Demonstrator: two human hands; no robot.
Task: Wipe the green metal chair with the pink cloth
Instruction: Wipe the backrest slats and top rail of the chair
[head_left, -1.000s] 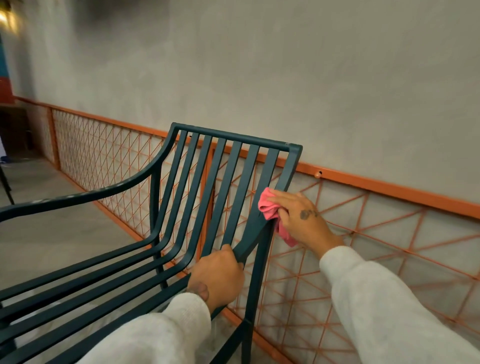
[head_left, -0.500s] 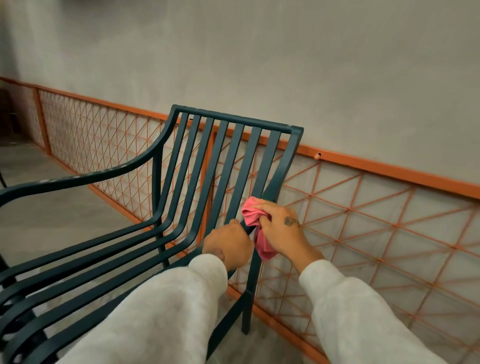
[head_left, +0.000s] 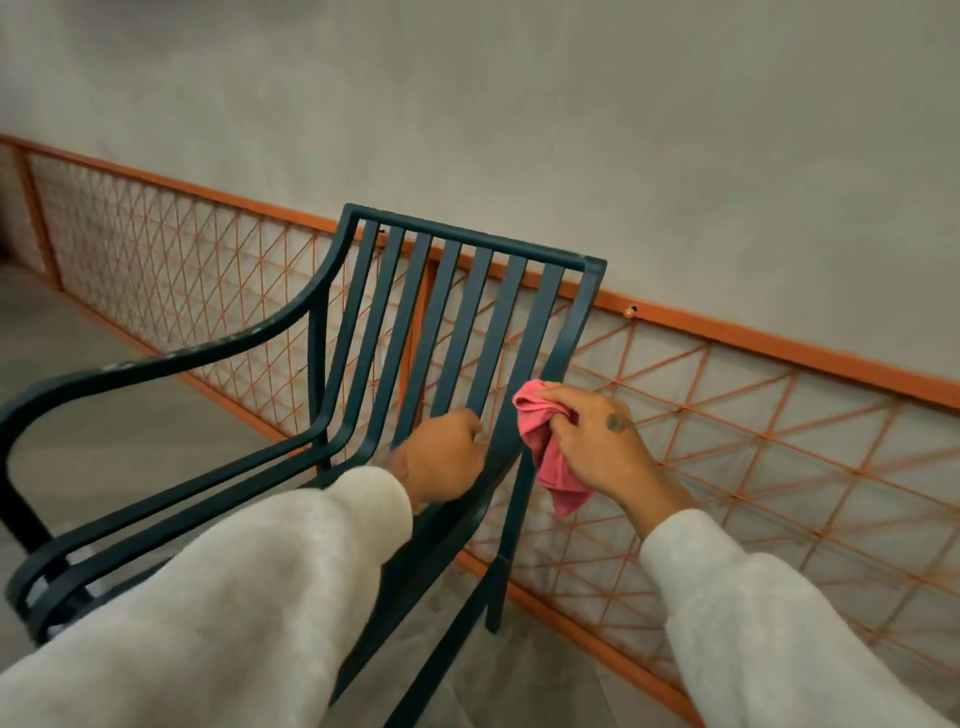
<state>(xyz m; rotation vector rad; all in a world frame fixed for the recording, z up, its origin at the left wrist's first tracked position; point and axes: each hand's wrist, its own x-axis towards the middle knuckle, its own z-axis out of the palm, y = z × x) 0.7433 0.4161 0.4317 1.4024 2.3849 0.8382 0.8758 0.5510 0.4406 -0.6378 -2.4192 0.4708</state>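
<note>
- since a second ago the right hand (head_left: 602, 441) has slid the pink cloth (head_left: 551, 460) down the outer back post, from near the top rail to the lower half.
- the left hand (head_left: 441, 457) stays clenched round a back slat, just beside the cloth.
- the right hand's fingers are curled, grasping the bunched cloth against the post; a loose tail hangs below the palm.
- the green metal chair (head_left: 467, 312) has flat painted slats, a straight top rail and a curved armrest (head_left: 208, 353) with pale scuffs.
- the cloth looks soft and crumpled.
- behind the chair stand an orange wire lattice (head_left: 779, 467) and a smooth grey wall (head_left: 571, 130).
- both sleeves (head_left: 234, 597) are pale, fleecy fabric.
</note>
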